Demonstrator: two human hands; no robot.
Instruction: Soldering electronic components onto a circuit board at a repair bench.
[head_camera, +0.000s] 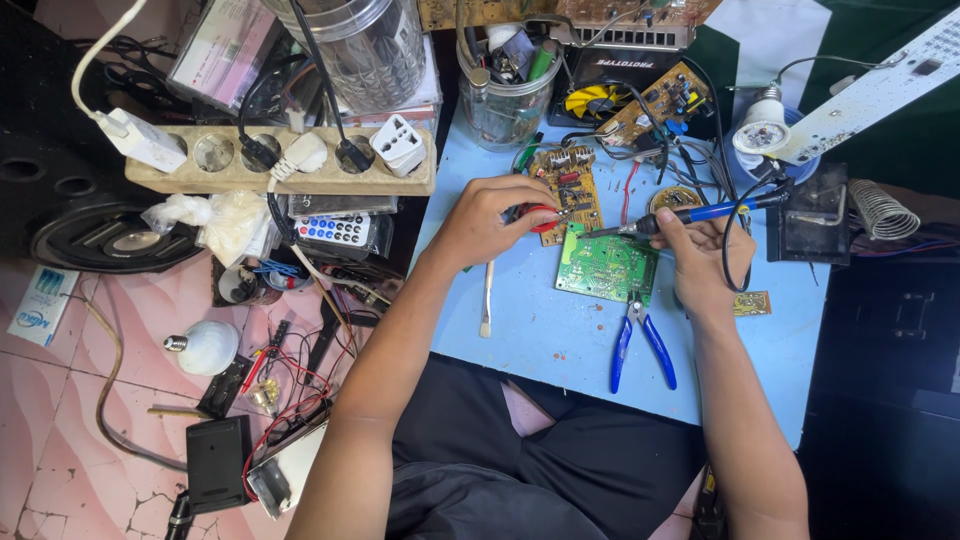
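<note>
Circuit board (606, 266), the green one, lies flat on the blue table (540, 330) between your two hands, so both can work over it. Your right hand (700, 250) is clenched around the blue-handled soldering iron (690, 213), its tip angled down at the board's upper edge. Your left hand (490, 218) pinches a red-handled tool (543, 213) just beside that tip, over a brown board (568, 192), close enough to meet it. Blue pliers (640, 345) rest below the green board, within reach. The coiled iron stand (882, 208) waits farther right.
</note>
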